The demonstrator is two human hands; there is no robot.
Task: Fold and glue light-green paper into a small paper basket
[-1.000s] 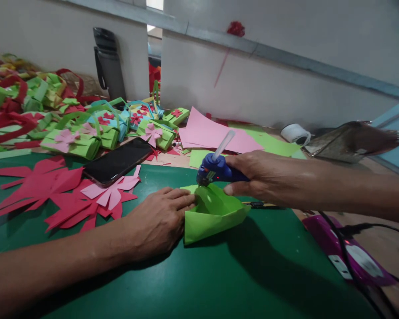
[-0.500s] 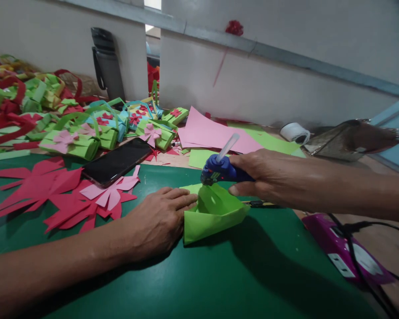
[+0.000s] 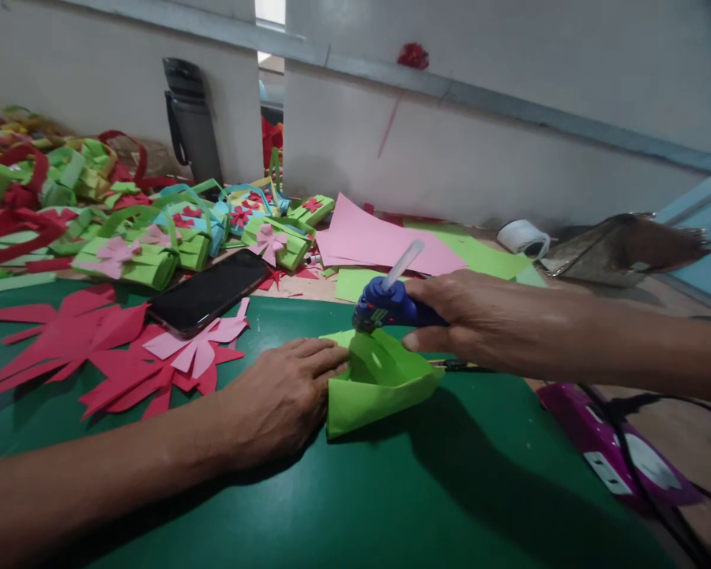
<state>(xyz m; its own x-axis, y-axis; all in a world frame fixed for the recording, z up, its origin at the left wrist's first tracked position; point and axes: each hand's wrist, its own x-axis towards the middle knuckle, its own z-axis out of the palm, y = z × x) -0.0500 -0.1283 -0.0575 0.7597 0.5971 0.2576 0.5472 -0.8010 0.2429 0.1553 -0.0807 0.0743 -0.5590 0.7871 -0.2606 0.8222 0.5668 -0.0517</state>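
A folded piece of bright green paper (image 3: 385, 399) stands partly open on the green mat, its front flap raised. My left hand (image 3: 287, 391) holds its left side, fingers together and fingertips on the inner face; the thumb is hidden. Wrapped round the handle of a blue glue gun (image 3: 385, 304) is my right hand (image 3: 450, 316). A clear glue stick (image 3: 408, 261) juts up from the back of the gun. The gun's tip points down at the paper's upper left inside, and I cannot tell if it touches. Scissors (image 3: 459, 365) lie partly hidden behind the paper.
Red paper flower cutouts (image 3: 65, 336), a pink one (image 3: 198, 348) and a phone (image 3: 210, 291) lie left. Small paper bags (image 3: 127, 261) crowd behind, near a dark bottle (image 3: 193, 118). Pink sheets (image 3: 379, 237) lie ahead. A purple power strip (image 3: 616, 446) with cables sits right.
The glue gun and my right hand have shifted very slightly left. My left hand and the green paper stay nearly in place; the view has tilted a little.
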